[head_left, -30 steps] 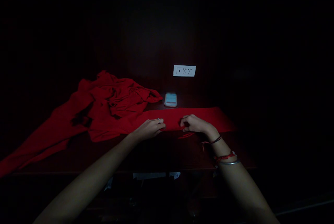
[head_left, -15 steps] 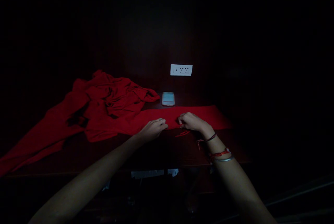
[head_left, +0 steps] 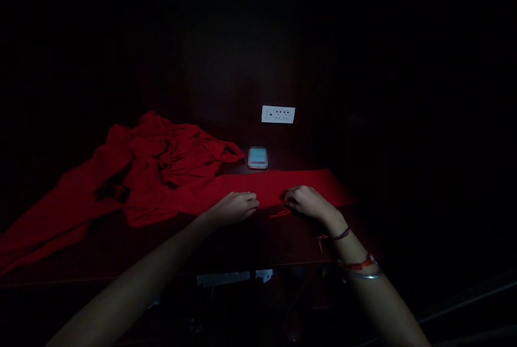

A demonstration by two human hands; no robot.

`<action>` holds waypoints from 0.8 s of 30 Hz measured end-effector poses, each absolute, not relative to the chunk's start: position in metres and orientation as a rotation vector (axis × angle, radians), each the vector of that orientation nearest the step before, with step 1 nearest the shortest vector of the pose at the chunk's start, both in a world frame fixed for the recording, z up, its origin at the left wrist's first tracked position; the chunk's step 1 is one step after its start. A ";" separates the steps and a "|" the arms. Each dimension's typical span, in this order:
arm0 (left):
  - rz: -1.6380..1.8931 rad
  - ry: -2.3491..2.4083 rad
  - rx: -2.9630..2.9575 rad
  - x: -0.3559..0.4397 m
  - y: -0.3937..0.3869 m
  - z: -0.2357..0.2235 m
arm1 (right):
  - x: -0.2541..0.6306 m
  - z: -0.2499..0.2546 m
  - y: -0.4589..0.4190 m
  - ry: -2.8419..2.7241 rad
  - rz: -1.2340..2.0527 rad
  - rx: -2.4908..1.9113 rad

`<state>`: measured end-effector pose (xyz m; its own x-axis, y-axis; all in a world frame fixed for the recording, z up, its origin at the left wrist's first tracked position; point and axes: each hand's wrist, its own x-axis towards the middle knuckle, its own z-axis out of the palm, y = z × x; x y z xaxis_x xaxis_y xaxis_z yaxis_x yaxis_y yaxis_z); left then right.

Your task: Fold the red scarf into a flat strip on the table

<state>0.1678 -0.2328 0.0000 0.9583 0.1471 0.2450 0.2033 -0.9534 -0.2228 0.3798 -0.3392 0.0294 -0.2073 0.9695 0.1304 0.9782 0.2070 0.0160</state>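
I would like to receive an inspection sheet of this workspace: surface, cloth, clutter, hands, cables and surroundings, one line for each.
Surface: dark table, dimly lit.
Cloth: red cloth, crumpled on the left; flat strip on the right; red strands near its front edge.
Clutter: phone behind the strip, screen pixelated.
Hands: left hand and right hand at the strip, fingers curled; grip unclear.
Cables: nothing seen.
Surroundings: white wall socket behind; pale scraps below the table's front edge, unclear.

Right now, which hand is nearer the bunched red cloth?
Left. Your left hand is right of the bunched red cloth; your right hand is farther right.
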 end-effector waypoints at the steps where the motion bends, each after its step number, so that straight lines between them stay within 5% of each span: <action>1: -0.325 -0.234 -2.876 0.167 -0.233 0.002 | 0.379 0.029 -0.343 -2.388 -0.207 -1.906; 9: -0.331 -0.137 -2.960 0.166 -0.241 0.008 | 0.369 0.009 -0.368 -2.431 -0.594 -1.834; 15: -0.359 0.076 -3.160 0.167 -0.243 0.003 | 0.374 -0.001 -0.372 -2.385 -0.571 -1.793; 24: -0.334 -0.215 -2.972 0.176 -0.244 -0.004 | 0.374 -0.006 -0.366 -2.256 -0.604 -1.838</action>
<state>0.1759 -0.2439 -0.0042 0.9652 0.1253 0.2296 0.1570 -0.9796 -0.1252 0.3743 -0.3660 -0.0062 -0.2261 0.8977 0.3781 0.9665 0.1584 0.2019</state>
